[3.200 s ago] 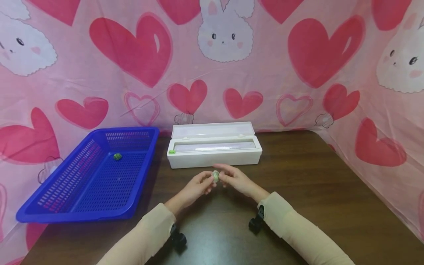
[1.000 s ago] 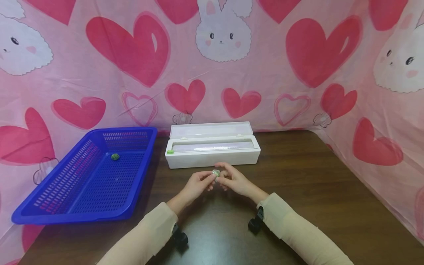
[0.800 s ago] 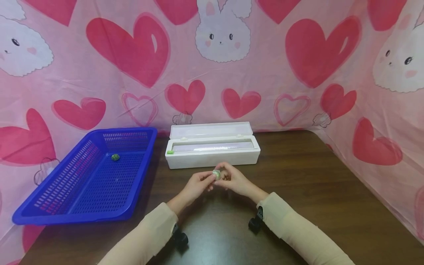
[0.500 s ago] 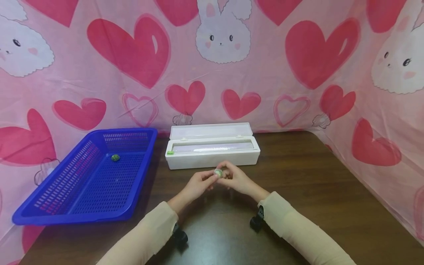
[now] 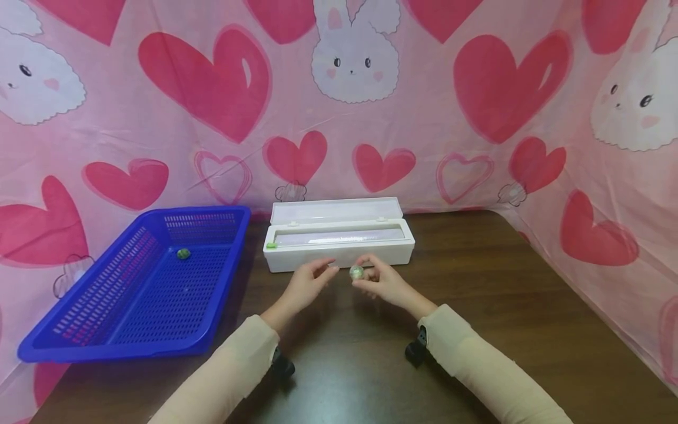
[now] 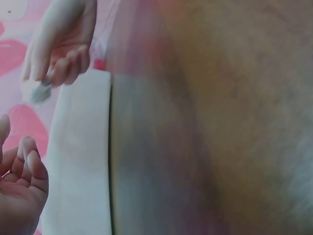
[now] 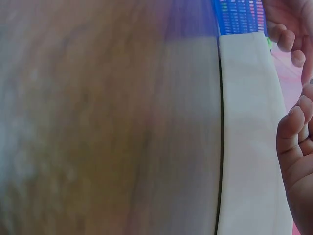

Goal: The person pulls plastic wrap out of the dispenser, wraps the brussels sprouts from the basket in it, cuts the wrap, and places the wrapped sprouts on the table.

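Between thumb and index finger of my right hand [image 5: 385, 282] is a small pale-green ball [image 5: 356, 272], about sprout-sized, which looks wrapped in clear film. The left wrist view also shows the ball [image 6: 40, 92] at the right hand's fingertips. My left hand [image 5: 304, 285] is apart from it, a short way to the left, its fingers loosely bent around nothing. Just behind both hands stands a white cling film dispenser [image 5: 339, 257], lid up, with a green slider [image 5: 272, 245] at its left end. In the right wrist view the ball is almost wholly hidden.
A blue perforated basket [image 5: 225, 282] sits on the left of the dark wooden table [image 5: 477, 294]. One small green ball [image 5: 183, 253] lies in its far part. A pink cloth [image 5: 424, 106] with hearts and rabbits hangs behind and at the right.
Both hands held the small ball together earlier. The left hand has let go and drawn back to the left, while the right hand keeps the ball and has shifted slightly right.
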Demonstrator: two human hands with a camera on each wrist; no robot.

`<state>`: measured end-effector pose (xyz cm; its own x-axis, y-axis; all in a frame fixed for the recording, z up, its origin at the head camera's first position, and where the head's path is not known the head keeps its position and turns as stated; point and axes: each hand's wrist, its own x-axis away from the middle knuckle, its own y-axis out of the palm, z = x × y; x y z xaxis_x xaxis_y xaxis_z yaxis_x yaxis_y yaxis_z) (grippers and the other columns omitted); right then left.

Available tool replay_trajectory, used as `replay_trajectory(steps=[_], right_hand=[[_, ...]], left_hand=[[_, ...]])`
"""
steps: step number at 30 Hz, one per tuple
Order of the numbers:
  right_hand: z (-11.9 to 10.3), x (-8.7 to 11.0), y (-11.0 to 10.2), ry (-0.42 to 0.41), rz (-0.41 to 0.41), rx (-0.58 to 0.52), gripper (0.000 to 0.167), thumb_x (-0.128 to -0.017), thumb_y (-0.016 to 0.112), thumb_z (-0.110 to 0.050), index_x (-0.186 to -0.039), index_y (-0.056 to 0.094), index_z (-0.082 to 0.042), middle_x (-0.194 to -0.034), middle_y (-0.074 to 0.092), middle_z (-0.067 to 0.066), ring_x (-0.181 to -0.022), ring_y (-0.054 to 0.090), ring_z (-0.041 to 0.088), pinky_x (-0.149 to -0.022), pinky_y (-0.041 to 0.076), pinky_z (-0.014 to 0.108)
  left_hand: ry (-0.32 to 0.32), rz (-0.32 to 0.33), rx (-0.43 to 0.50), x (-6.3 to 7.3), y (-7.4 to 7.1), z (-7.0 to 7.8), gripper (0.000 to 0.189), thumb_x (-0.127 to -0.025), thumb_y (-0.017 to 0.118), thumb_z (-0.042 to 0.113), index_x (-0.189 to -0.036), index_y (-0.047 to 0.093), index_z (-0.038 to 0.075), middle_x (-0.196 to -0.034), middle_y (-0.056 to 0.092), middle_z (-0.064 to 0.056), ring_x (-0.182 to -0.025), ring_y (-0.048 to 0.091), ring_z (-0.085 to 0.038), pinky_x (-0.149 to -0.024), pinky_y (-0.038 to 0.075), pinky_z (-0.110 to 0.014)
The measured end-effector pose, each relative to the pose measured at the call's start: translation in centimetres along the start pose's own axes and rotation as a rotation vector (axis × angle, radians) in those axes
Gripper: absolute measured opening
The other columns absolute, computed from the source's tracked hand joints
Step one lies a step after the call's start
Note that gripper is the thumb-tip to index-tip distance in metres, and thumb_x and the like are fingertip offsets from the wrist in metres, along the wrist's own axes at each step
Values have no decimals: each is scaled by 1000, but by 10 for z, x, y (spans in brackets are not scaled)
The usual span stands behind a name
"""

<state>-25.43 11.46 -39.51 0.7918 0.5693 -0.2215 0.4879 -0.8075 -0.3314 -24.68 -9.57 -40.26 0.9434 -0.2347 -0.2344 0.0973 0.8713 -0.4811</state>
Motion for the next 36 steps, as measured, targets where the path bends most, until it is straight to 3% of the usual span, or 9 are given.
replay_trajectory(steps=[6, 12, 19, 22, 36], right_hand=[[0, 1, -5, 30, 25, 4, 31, -86, 62, 1, -110, 43, 3, -66, 56, 7, -56, 51, 23, -48, 45, 33], [-3, 2, -11, 64, 50, 31, 31, -86, 62, -1, -111, 43, 3, -66, 55, 7, -57, 51, 20, -50, 46, 34], [-1, 4, -19, 73, 60, 53, 32, -86, 62, -2, -112, 43, 3, -67, 55, 8, -59, 50, 19, -50, 45, 32], [0, 5, -22, 86, 70, 63, 33, -87, 62, -3, -113, 43, 3, -67, 55, 9, -59, 51, 18, -50, 45, 30], [7, 11, -41, 66, 104, 95, 32, -87, 61, -1, -112, 43, 4, -64, 53, 16, -53, 48, 22, -47, 43, 31]], left_hand=[[34, 97, -87, -8, -12, -3, 32, -89, 61, 17, -117, 61, 1, -80, 58, -3, -60, 48, -13, -52, 41, -27], [12, 174, -86, -13, -22, -3, 29, -89, 62, 17, -113, 62, 0, -81, 58, -6, -62, 47, -16, -55, 41, -28], [101, 262, -110, -17, -31, -5, 24, -86, 64, 10, -105, 63, -5, -75, 56, -7, -64, 48, -17, -61, 41, -31], [103, 294, -121, -18, -35, -5, 22, -86, 64, 9, -103, 64, -5, -75, 56, -8, -67, 49, -20, -64, 42, -32], [105, 338, -232, -23, -51, -9, 24, -87, 63, 14, -103, 65, -4, -80, 61, -12, -75, 54, -25, -71, 44, -39]])
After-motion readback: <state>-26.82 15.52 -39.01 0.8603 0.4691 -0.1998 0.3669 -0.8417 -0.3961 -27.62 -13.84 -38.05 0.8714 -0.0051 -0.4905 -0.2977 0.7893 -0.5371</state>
